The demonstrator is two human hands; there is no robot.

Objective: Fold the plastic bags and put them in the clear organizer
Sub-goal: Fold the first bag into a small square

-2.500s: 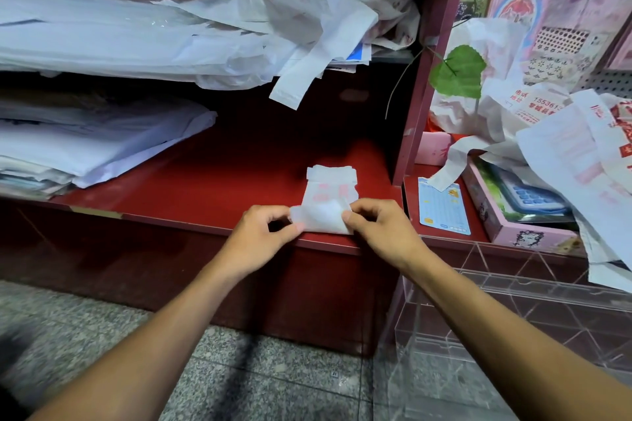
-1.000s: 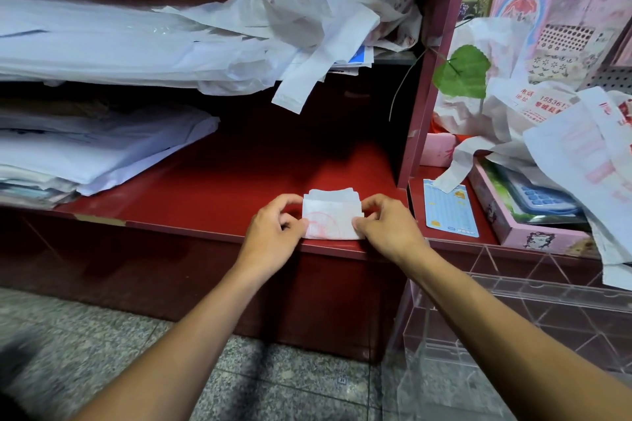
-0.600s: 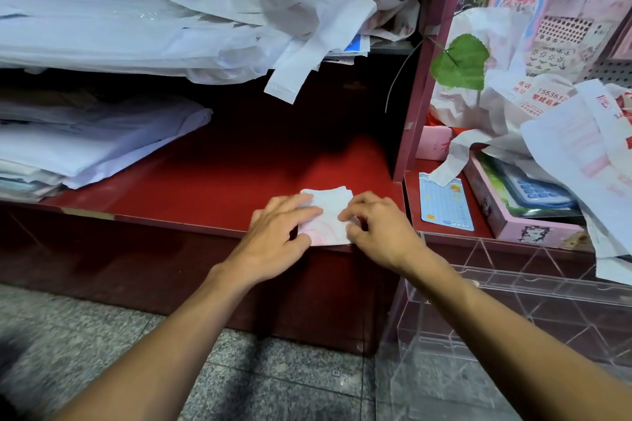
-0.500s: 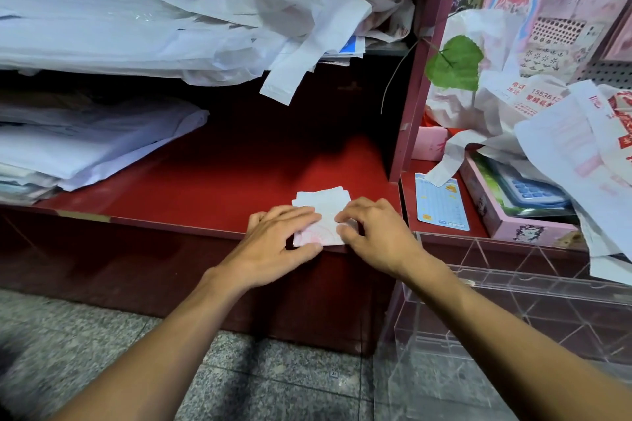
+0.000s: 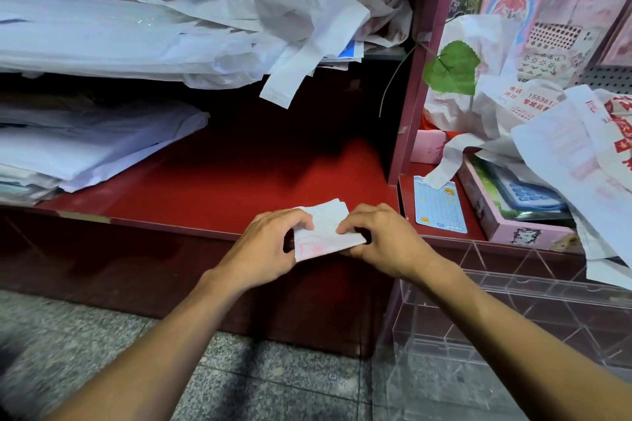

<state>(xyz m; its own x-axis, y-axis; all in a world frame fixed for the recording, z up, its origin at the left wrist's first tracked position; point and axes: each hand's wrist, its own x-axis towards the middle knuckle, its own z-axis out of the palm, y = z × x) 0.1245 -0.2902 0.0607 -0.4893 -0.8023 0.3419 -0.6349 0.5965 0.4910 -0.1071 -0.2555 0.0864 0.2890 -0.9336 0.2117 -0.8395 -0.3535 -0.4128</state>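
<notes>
Folded bag: small white plastic bag [image 5: 325,232] with a red print, unreadable, held at the front edge of the red shelf [image 5: 222,188].
Left hand: left hand [image 5: 270,246] pinches the bag's left edge, fingers curled.
Right hand: right hand [image 5: 379,239] pinches its right side, fingers curled.
Clear organizer: clear organizer [image 5: 513,318] stands low at the right, beside the shelf.
Loose bags: white bags [image 5: 273,20] piled above.
Writing: right-hand bag [image 5: 523,102] shows red digits "15536", the rest hidden.
Card: blue card [image 5: 439,205] lies flat nearby.
</notes>
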